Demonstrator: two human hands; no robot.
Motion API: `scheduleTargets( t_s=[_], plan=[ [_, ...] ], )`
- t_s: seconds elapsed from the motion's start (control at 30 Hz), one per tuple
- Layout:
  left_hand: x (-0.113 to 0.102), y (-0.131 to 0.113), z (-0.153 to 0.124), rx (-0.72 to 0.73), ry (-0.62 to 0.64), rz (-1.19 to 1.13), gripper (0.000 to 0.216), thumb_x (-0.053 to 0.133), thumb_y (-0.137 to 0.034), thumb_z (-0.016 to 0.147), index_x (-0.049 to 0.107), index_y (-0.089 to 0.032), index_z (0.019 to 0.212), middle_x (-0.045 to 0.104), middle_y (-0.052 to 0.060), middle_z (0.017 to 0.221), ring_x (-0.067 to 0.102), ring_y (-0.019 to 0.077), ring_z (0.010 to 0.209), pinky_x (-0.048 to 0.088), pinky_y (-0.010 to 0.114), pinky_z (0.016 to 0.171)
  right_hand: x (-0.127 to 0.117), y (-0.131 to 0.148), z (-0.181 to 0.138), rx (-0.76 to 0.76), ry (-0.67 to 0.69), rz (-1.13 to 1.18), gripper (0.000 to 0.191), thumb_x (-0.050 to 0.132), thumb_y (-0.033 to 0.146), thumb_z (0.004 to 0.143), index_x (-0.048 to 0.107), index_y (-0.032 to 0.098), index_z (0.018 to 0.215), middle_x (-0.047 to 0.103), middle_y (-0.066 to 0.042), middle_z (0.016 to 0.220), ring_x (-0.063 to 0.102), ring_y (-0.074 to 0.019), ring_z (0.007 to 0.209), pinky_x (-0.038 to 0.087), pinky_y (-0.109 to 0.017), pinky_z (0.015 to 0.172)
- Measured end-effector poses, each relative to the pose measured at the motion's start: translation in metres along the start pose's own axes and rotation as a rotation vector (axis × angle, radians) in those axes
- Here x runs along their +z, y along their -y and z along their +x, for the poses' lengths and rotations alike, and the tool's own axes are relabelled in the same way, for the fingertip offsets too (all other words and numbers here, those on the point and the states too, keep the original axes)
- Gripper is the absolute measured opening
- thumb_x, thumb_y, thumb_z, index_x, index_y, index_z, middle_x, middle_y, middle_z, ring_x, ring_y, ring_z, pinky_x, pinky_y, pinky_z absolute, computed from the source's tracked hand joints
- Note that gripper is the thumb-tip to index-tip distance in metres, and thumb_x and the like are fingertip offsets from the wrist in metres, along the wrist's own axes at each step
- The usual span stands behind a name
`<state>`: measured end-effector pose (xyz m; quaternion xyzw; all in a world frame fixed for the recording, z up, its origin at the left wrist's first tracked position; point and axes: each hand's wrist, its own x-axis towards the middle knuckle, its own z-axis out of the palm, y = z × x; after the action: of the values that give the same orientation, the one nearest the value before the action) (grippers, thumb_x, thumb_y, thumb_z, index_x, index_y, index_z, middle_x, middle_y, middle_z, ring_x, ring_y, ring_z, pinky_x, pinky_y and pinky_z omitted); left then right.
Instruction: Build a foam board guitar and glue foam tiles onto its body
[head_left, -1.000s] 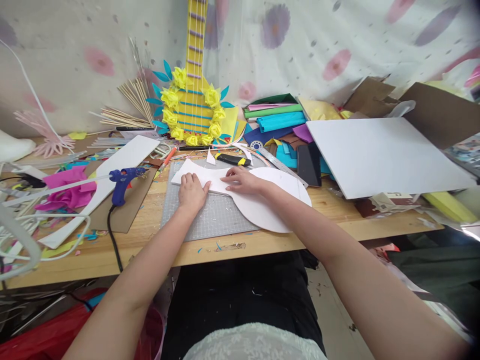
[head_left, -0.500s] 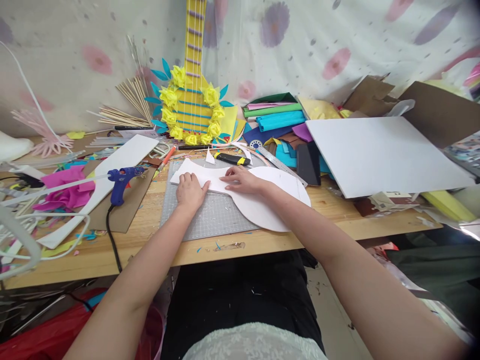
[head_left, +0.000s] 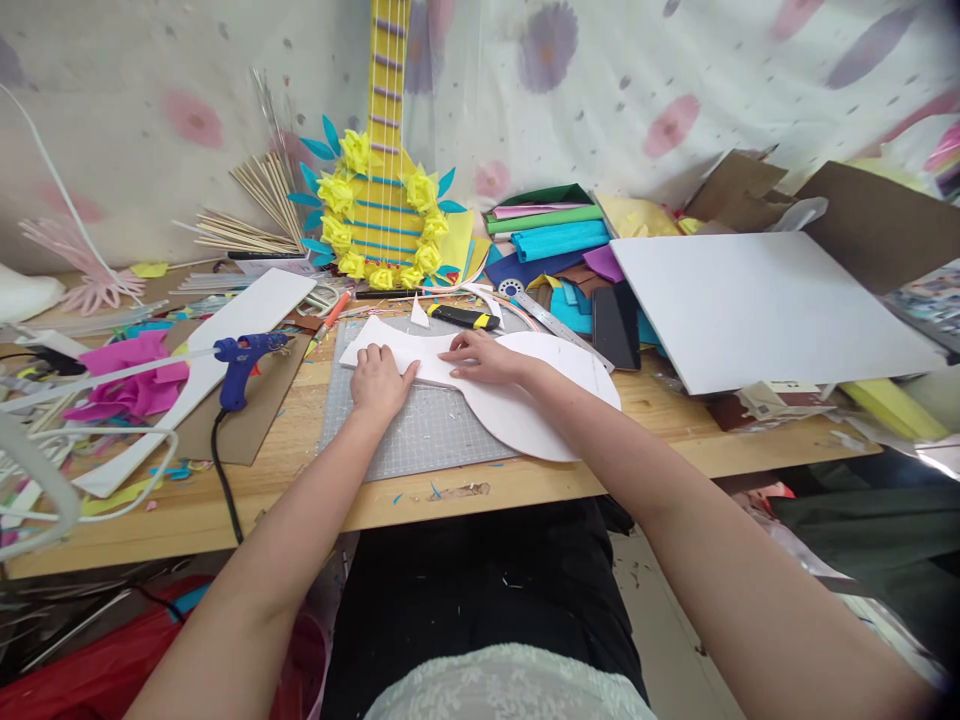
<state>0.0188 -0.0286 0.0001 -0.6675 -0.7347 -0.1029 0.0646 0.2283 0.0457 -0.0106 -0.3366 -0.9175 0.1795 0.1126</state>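
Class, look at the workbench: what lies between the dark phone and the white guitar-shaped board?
A grey ruler, slanting between the phone and the board; the head view shows it.

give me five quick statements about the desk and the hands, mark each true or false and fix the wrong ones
1. The left hand and the right hand both rest on the white guitar-shaped board. True.
2. The right hand holds the black-and-yellow cutter. False: the cutter lies beyond the board.
3. The blue glue gun is left of the grey cutting mat. True.
4. The flowers on the yellow guitar model are pink. False: the flowers are yellow.
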Motion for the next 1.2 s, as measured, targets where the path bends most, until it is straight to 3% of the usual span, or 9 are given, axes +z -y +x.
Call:
scheduleTargets(
  t_s=[0.33,0.5,0.63,0.73,0.93,1.2],
  plan=[
    [-0.008,-0.003,-0.001,0.005,0.008,0.018,0.052,0.037,-0.049,0.089,0.058,-0.007,0.112,0.06,0.02,0.114,0.052,0.0317,0.11,0.042,0.039,0.093,-0.005,0.005,-0.001,0.005,0.02,-0.01,0.044,0.057,0.04,0.086,0.06,0.023,0.127,0.053,-0.012,0.119,0.045,-0.0253,0.111,0.034,-0.045,0.103],
    [-0.02,0.031,0.01,0.019,0.208,-0.09,0.051,0.018,-0.029,0.096,0.063,-0.013,0.112,0.064,0.013,0.119,0.057,0.0259,0.11,0.043,0.037,0.093,-0.006,0.003,0.0,0.002,0.034,-0.006,0.044,0.056,0.043,0.086,0.06,0.026,0.127,0.052,-0.011,0.122,0.045,-0.0256,0.112,0.033,-0.046,0.103],
    [-0.025,0.057,0.02,0.195,0.281,-0.105,0.037,0.041,-0.027,0.09,0.061,-0.02,0.121,0.057,0.004,0.134,0.051,0.0209,0.123,0.039,0.032,0.101,-0.006,0.001,0.001,0.01,0.04,-0.002,0.044,0.056,0.043,0.086,0.06,0.027,0.127,0.052,-0.01,0.121,0.045,-0.0262,0.112,0.034,-0.047,0.103],
    [-0.025,0.06,0.024,0.291,0.29,-0.05,0.041,0.059,-0.029,0.082,0.062,-0.021,0.122,0.056,0.005,0.135,0.051,0.0215,0.125,0.038,0.03,0.102,-0.007,0.003,0.001,0.016,0.048,0.0,0.045,0.057,0.042,0.085,0.061,0.025,0.127,0.053,-0.011,0.12,0.045,-0.0267,0.112,0.034,-0.047,0.104],
    [-0.022,0.055,0.032,0.291,0.264,0.108,0.032,0.056,-0.037,0.086,0.068,-0.024,0.113,0.067,0.006,0.12,0.061,0.0256,0.111,0.043,0.037,0.093,-0.008,0.005,0.001,0.033,0.052,-0.006,0.044,0.058,0.041,0.085,0.061,0.025,0.126,0.052,-0.011,0.12,0.045,-0.0264,0.112,0.033,-0.046,0.104],
    [-0.023,0.057,0.028,0.313,0.254,0.073,0.032,0.053,-0.034,0.086,0.066,-0.027,0.114,0.063,0.004,0.126,0.059,0.0257,0.113,0.043,0.039,0.092,-0.007,0.001,0.005,0.029,0.062,0.006,0.044,0.059,0.043,0.084,0.062,0.026,0.124,0.052,-0.01,0.12,0.045,-0.0268,0.112,0.034,-0.045,0.104]
  ],
)
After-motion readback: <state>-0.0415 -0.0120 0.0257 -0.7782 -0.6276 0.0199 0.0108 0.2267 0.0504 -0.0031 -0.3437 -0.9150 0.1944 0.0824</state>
